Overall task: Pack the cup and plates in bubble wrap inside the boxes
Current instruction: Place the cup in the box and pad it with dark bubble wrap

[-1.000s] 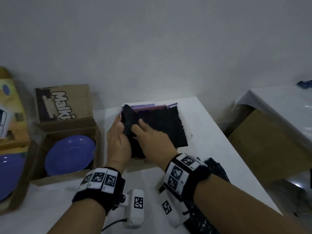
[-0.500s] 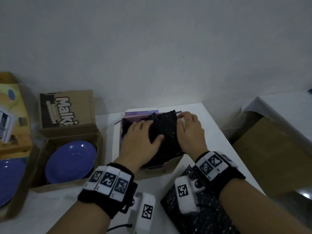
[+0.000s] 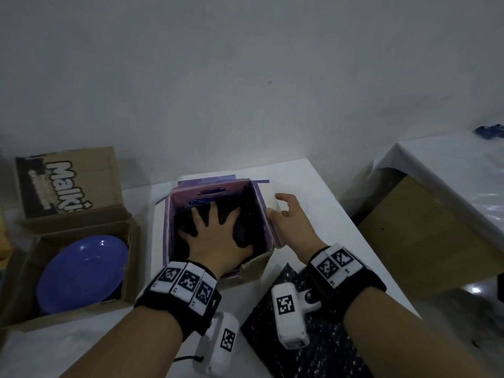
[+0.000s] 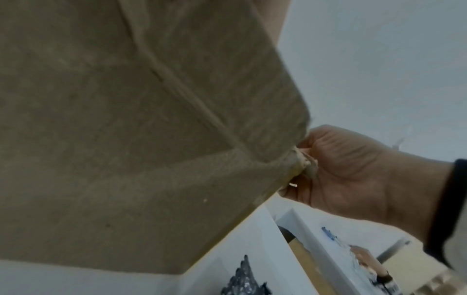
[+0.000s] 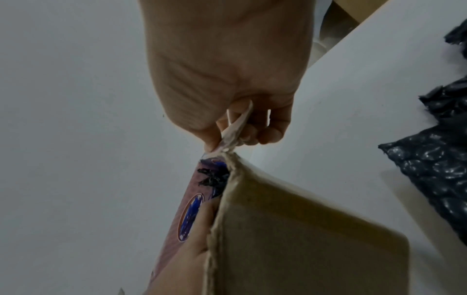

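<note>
The left hand (image 3: 215,236), fingers spread flat, is pressing the black bubble wrap (image 3: 245,233) down inside the purple box (image 3: 261,214) on the desk (image 3: 313,203), while the right hand (image 3: 291,227) is pinching the box's right wall, ideally steadying it so the lining seats evenly.

Left hand (image 3: 215,236) flat, fingers spread toward 12 o'clock, palm down, wrist at 6. Right hand (image 3: 293,227) at its 3 o'clock, thumb and curled fingers (image 5: 267,129) pinching, forearm running to 5

Plain grey wall (image 3: 245,77) at 12 o'clock; white worktop (image 3: 313,186) below; covered table (image 3: 450,165) at 3 o'clock, dim light.
</note>
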